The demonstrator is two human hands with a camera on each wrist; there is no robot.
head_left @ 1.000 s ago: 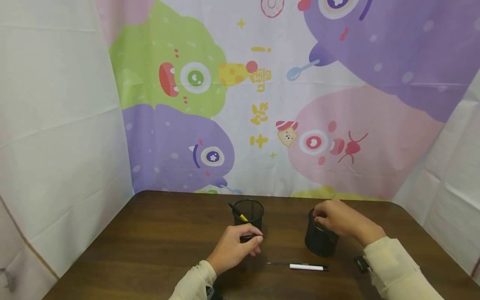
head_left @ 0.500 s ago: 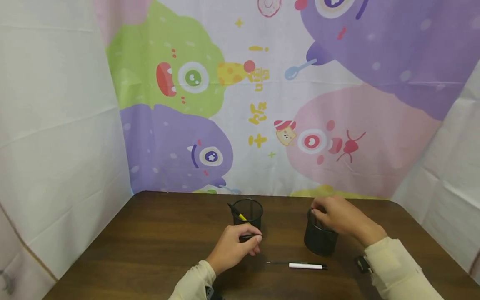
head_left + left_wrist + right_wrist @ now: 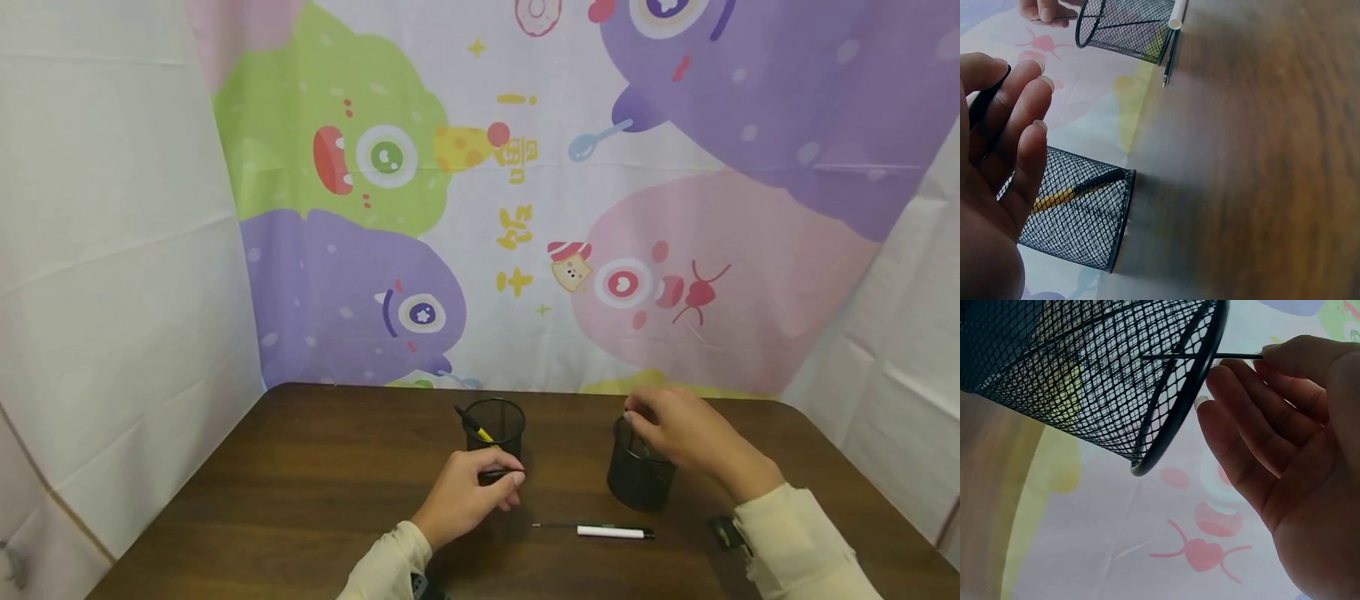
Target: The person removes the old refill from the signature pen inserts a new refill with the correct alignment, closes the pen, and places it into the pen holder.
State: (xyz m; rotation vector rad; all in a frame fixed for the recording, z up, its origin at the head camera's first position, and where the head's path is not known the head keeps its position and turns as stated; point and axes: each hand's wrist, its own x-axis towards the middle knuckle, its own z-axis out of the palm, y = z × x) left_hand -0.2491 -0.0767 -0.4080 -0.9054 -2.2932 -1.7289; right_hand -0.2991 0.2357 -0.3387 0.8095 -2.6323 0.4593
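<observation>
My right hand (image 3: 675, 429) is over the rim of the right black mesh pen holder (image 3: 639, 479). Its thumb and fingers pinch a thin dark rod (image 3: 1238, 356), whose lower end reaches inside the mesh. My left hand (image 3: 468, 492) holds a slim black piece (image 3: 984, 103) between thumb and fingers; most of it is hidden, so I cannot tell its kind. Just beyond that hand stands the left mesh pen holder (image 3: 510, 442), with a black-and-yellow pen (image 3: 474, 423) leaning in it. A white pen barrel (image 3: 611, 532) lies on the table beside a dark pen refill (image 3: 553, 526) with a metal tip.
The brown wooden table (image 3: 315, 492) ends at a cloth backdrop (image 3: 517, 333) printed with cartoon monsters. White cloth (image 3: 112, 250) hangs at the left and right sides.
My right hand has risen slightly at the right pen holder's rim, drawing the thin rod up a little. My left hand keeps its place and its hold.
</observation>
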